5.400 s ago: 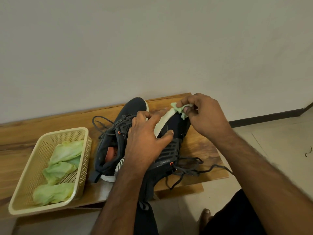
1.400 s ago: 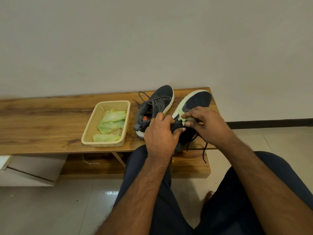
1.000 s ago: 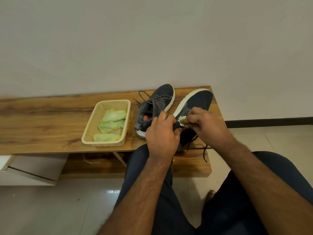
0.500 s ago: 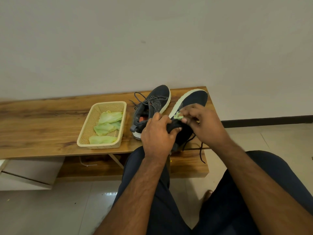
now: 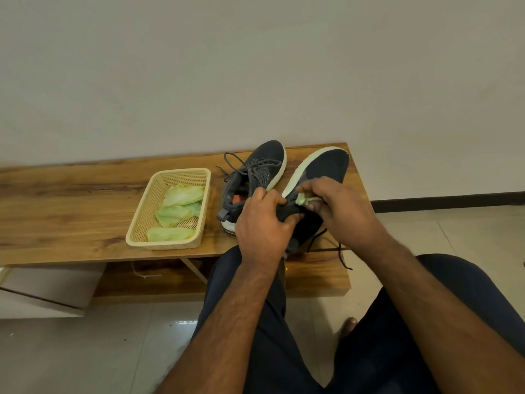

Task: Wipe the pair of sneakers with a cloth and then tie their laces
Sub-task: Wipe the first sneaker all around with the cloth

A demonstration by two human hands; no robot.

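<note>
- Single head-worn view, wide-angle, above seated person's lap.
- Faces forward and down: bench [image 5: 85, 206] against wall [image 5: 255, 66] mid-frame, floor [image 5: 85, 351] below.
- Forearms close; bench near.

Legible markings: none that I can read on either sneaker [image 5: 321, 172], the basket [image 5: 159, 200] or the bench [image 5: 71, 206].

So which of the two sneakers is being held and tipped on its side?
The right-hand sneaker, gripped by the left hand, its white sole edge showing. The other sneaker sits flat on the bench, untouched.
</note>
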